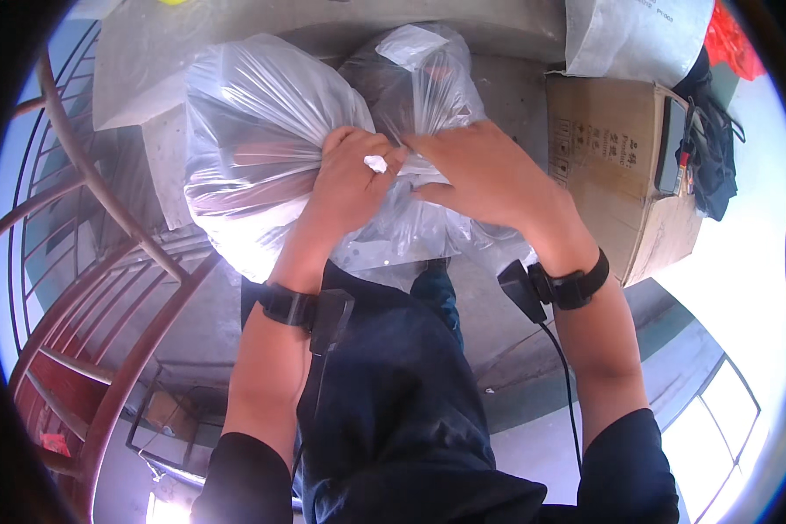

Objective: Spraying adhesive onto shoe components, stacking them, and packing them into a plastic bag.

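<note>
A large clear plastic bag (262, 113) stands in front of me, its film pulled into creases; reddish-brown shapes show through it. My left hand (354, 175) is closed round the bag's gathered neck, and a small white bit pokes out between its fingers. Just beside it, my right hand (480, 170) has its fingers stretched out and thumb apart, its fingertips close to the left hand and the loose plastic. Behind my right hand is a second clear plastic bag (437, 87), its contents hard to make out. Black straps with small box-shaped devices circle both my wrists.
A cardboard box (598, 148) stands at the right, with a white sack (637, 39) behind it and a dark cloth bag (716, 166) at its side. Reddish metal railings (140, 367) rise on the left. A pale concrete ledge (323, 31) runs along the back.
</note>
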`<control>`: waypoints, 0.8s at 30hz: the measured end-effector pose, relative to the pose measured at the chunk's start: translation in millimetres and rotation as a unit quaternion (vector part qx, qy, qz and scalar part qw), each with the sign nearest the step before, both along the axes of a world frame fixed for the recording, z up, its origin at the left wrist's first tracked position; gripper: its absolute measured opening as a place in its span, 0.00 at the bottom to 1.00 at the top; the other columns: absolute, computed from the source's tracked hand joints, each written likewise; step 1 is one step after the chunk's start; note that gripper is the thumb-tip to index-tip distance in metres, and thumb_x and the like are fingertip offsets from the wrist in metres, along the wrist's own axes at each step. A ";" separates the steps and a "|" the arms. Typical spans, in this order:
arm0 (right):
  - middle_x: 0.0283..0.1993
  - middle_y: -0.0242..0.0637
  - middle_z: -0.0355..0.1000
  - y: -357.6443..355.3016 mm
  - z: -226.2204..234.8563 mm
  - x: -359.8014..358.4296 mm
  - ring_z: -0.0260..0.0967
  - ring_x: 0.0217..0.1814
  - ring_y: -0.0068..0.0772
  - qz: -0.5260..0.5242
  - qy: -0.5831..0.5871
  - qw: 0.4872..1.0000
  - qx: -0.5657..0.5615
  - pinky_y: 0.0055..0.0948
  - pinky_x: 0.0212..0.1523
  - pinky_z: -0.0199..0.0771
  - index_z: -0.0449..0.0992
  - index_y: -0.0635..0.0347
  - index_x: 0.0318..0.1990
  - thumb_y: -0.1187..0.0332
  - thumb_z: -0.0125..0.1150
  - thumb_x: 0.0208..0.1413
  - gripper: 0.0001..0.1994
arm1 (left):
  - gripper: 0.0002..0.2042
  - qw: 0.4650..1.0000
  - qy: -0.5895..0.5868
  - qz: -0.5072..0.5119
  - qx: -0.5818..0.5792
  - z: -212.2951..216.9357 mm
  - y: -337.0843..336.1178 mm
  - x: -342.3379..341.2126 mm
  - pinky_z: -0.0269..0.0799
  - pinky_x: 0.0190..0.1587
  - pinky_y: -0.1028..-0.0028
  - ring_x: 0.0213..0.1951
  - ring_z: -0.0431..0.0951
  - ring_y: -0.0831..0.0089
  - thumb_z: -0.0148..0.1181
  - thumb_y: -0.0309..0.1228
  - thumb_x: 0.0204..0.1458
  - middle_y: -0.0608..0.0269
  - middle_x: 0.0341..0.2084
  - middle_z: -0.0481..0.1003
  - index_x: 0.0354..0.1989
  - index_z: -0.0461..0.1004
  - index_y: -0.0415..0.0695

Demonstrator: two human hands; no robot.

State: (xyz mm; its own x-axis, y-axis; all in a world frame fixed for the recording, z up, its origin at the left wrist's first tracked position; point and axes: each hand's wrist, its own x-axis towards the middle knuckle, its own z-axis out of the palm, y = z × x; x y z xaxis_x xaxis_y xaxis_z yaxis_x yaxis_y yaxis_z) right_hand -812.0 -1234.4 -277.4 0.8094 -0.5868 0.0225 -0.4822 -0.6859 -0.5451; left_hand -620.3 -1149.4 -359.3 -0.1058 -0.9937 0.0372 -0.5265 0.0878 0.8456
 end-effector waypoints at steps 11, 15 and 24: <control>0.21 0.34 0.69 115.0 -37.3 22.3 0.70 0.22 0.30 -0.423 -0.178 0.545 0.702 0.35 0.24 0.67 0.75 0.59 0.32 0.49 0.50 0.70 0.22 | 0.10 0.985 -0.058 -0.157 0.029 33.0 -4.3 14.1 0.60 0.59 0.55 0.44 0.72 0.54 0.55 0.33 0.61 0.56 0.33 0.71 0.32 0.71 0.40; 0.25 0.32 0.69 108.5 -62.1 57.6 0.66 0.22 0.25 -0.427 -0.332 0.506 0.672 0.29 0.23 0.65 0.75 0.63 0.33 0.53 0.55 0.68 0.20 | 0.07 0.982 -0.177 -0.047 -0.034 43.3 10.7 -3.6 0.62 0.54 0.54 0.45 0.71 0.50 0.58 0.30 0.56 0.54 0.35 0.70 0.31 0.72 0.39; 0.47 0.34 0.74 105.4 -72.1 40.9 0.73 0.52 0.29 -0.362 -0.439 0.367 0.736 0.30 0.54 0.73 0.71 0.59 0.57 0.78 0.52 0.58 0.19 | 0.05 0.964 -0.252 0.070 -0.056 38.6 31.9 -16.6 0.66 0.52 0.56 0.45 0.72 0.56 0.62 0.29 0.51 0.58 0.33 0.71 0.30 0.74 0.42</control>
State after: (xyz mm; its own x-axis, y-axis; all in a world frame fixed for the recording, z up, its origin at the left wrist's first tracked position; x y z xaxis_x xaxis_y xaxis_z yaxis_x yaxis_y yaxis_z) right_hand -771.1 -1129.0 -349.5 0.4907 -0.5395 -0.6842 0.5563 0.7984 -0.2305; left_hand -637.0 -1117.5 -320.7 -0.0041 -0.9923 0.1234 -0.8807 0.0620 0.4696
